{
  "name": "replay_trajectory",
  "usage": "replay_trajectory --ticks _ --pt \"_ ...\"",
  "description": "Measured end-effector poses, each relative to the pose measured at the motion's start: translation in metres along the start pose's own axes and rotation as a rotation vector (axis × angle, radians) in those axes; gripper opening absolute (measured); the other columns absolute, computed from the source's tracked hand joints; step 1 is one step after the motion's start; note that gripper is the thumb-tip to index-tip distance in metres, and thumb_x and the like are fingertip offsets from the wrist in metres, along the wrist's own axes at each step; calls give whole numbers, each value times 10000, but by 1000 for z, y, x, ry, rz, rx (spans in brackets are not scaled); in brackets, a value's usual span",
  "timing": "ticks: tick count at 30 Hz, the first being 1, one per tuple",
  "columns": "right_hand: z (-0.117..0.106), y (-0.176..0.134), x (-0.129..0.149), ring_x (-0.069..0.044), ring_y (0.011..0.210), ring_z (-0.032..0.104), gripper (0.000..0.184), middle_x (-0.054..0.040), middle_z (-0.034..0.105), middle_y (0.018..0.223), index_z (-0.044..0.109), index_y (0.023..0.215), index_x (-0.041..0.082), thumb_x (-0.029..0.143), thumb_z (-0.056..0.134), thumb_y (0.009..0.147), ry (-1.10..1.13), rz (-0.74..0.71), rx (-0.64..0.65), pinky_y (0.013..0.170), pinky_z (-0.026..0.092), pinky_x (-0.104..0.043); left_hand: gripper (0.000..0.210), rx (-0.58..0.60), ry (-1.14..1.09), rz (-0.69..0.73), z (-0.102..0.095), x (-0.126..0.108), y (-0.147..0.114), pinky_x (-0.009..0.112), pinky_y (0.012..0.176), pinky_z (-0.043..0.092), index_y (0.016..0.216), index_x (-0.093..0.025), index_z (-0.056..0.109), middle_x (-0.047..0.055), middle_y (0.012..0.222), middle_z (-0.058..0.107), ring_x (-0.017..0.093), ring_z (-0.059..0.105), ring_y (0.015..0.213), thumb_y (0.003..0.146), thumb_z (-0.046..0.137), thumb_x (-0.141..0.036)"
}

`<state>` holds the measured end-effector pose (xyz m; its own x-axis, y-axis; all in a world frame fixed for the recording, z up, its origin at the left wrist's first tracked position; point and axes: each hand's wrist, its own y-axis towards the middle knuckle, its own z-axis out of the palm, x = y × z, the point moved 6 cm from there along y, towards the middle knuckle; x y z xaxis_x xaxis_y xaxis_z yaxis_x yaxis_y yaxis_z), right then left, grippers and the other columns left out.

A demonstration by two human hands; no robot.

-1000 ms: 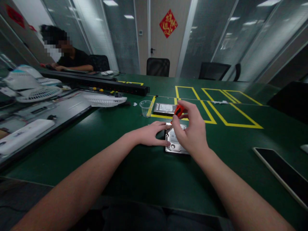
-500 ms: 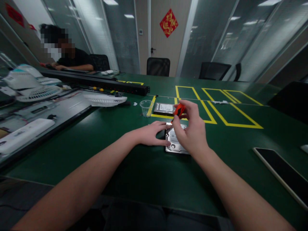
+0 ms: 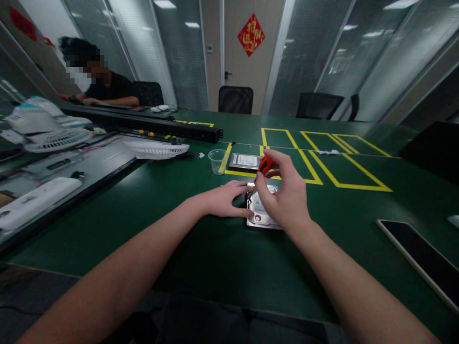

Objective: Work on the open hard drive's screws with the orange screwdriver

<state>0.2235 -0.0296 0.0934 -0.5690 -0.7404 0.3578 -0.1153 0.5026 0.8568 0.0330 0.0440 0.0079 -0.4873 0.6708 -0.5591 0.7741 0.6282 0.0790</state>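
Note:
A silver hard drive (image 3: 263,217) lies on the green table in front of me, its right part covered by my right hand. My right hand (image 3: 287,193) is closed around the red and black handle of a screwdriver (image 3: 266,165). The tool tilts down toward the drive's upper left part; whether its tip sits in a screw is too small to tell. Against the drive's left edge rests my left hand (image 3: 229,198), thumb and fingers stretched apart and touching it. A second hard drive (image 3: 245,161) with a white label lies just beyond.
A clear plastic cup (image 3: 217,162) stands left of the second drive. Fan parts (image 3: 158,149), a white power strip (image 3: 39,200) and a long black bar (image 3: 161,125) occupy the left. A phone-like slab (image 3: 418,258) lies at right. Another person (image 3: 114,88) sits at far left.
The screwdriver handle and the fingers of my right hand have shifted very slightly left. My left hand and the hard drive keep their places.

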Motion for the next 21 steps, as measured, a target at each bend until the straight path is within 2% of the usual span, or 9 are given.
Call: replay_trajectory --ticks 3,6,11,15,21 --pt "0 -1 0 -317 1211 883 556 -128 868 1534 688 1685 313 200 697 1140 25 -9 -5 1070 816 -553 1029 1 -4 -2 0 -1 0 711 1601 402 1919 -327 625 181 2019 580 504 496 1912 1093 925 -862" --pt "-2 0 1 -319 1209 865 498 -120 855 1464 717 1649 310 238 740 1157 6 -25 -22 1027 812 -541 1030 2 -3 4 0 -2 -1 721 1600 399 1920 -310 616 198 2032 556 504 493 1915 1105 902 -870" --pt "-4 2 -1 -277 1065 817 442 -86 817 1346 766 1568 326 244 796 1135 -48 -15 -47 951 798 -501 1049 4 -1 8 0 -1 -1 741 1599 388 1921 -301 611 207 2035 556 510 481 1922 1106 874 -905" --pt "-2 0 1 -291 1097 851 493 -98 858 1398 711 1626 326 209 734 1147 -1 -37 -39 957 807 -518 1052 8 -3 5 1 1 1 759 1600 376 1928 -292 606 210 2042 546 514 471 1926 1108 875 -893" --pt "2 -3 -3 -316 1162 889 599 -119 874 1472 626 1691 331 200 717 1115 31 27 20 1004 819 -549 1037 -13 -9 5 1 1 1 768 1577 416 1926 -347 622 191 2033 562 530 498 1905 1086 923 -875"
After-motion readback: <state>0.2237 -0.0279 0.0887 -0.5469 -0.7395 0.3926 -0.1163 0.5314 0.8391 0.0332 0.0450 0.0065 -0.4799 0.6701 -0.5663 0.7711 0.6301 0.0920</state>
